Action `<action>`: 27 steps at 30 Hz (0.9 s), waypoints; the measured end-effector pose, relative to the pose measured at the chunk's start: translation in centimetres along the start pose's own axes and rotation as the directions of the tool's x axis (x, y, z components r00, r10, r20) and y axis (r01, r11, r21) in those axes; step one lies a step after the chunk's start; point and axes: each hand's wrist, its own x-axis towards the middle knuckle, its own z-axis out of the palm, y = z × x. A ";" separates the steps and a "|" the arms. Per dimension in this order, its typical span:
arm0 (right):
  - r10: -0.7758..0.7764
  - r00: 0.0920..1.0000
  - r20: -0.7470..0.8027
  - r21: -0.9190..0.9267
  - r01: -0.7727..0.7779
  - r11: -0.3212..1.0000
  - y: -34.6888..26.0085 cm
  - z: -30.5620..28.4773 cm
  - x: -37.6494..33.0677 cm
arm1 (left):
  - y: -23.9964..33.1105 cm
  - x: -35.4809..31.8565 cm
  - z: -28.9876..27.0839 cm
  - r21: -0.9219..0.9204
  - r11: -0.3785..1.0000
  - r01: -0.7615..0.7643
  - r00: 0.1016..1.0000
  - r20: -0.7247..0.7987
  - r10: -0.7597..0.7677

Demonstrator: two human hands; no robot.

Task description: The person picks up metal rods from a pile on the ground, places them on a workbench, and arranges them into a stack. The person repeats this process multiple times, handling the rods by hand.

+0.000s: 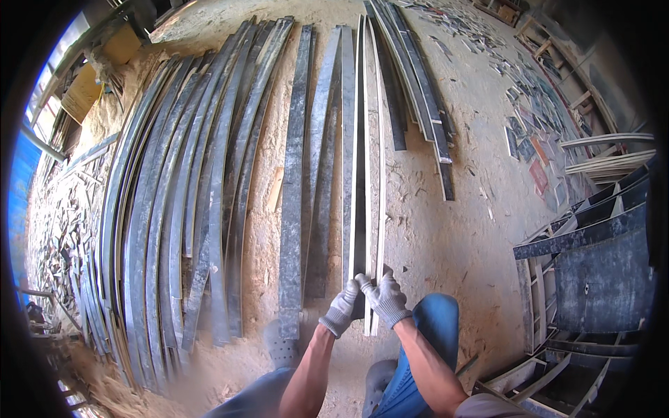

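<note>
Head view, and both gloved hands are right at the near end of the action! Left hand (341,308) and right hand (386,295) come together, thumbs side by side, on the pale-edged strips (377,174). Each grip is closed, fingers curled around the strips; with gloves covering that part, exactly how many pieces sit in either one is hard to tell.

And what length on these strips! They run down the middle of the floor (481,230), far ends up toward its far edge, near ends poking out just past the gloves, between the forearms. Close on their left lies a broad dark strip (293,174), with a small wood scrap (276,189) beside it.

Over toward the floor's left edge, it's a packed row of dark strips (202,167), some overlapping, and beyond them a heap of offcuts (59,202). Up at the far edge, right of the hands, there's a slanting stack of strips (425,97). Scattered flat pieces (523,132) fill the far right corner, while a dark panel (603,285) leans amid framing at the near right. Blue trousers (435,324) and grey clogs (282,345) frame the hands below.
</note>
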 end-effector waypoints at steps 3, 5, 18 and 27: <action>-0.048 0.996 -0.069 -0.261 0.029 0.965 0.6 1.1 0.2 | -0.6 -0.3 0.5 0.270 0.956 -0.119 0.992 -0.002 0.124; -0.087 0.989 -0.117 -0.234 0.057 0.970 1.4 1.6 0.3 | -1.7 -0.1 0.0 0.172 0.983 -0.067 0.998 0.001 0.068; -0.059 0.998 -0.006 0.291 0.058 0.955 0.7 -2.0 2.2 | 1.0 -1.5 -1.5 -0.288 0.937 0.196 0.981 0.057 -0.187; -0.164 0.983 -0.078 -0.278 0.137 0.951 -1.1 -2.9 2.7 | 3.0 -4.0 1.7 -0.370 0.912 0.179 0.981 0.004 -0.192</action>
